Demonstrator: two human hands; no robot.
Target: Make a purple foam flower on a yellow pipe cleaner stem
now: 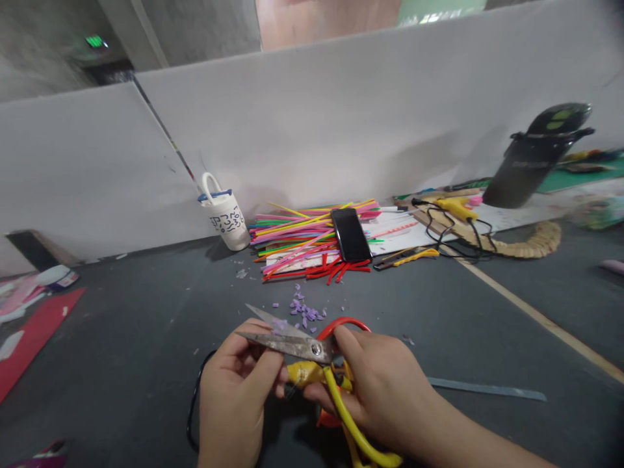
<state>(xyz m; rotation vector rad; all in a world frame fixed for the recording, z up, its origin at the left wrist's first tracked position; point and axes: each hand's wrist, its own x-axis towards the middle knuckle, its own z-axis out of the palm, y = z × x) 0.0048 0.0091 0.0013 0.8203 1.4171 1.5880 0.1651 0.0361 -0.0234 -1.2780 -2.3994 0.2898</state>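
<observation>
My right hand (390,377) grips a pair of scissors (297,346) with one red and one yellow handle. Their worn metal blades point left and stand a little apart. My left hand (238,390) is closed close to the blades, thumb and fingers pinched; what it holds, if anything, is hidden. Beneath the scissors, between both hands, shows a yellow object (306,372) whose kind I cannot make out. Small purple cut pieces (306,309) are scattered on the dark table just beyond the blades, and purple bits show by the upper blade.
Coloured pipe cleaners (292,237) lie under a black phone (351,235). A white cup (227,221) stands left of them. Farther right are a cutter knife (400,259), a yellow glue gun (457,208) and a dark container (531,162). A white partition (312,123) closes off the back.
</observation>
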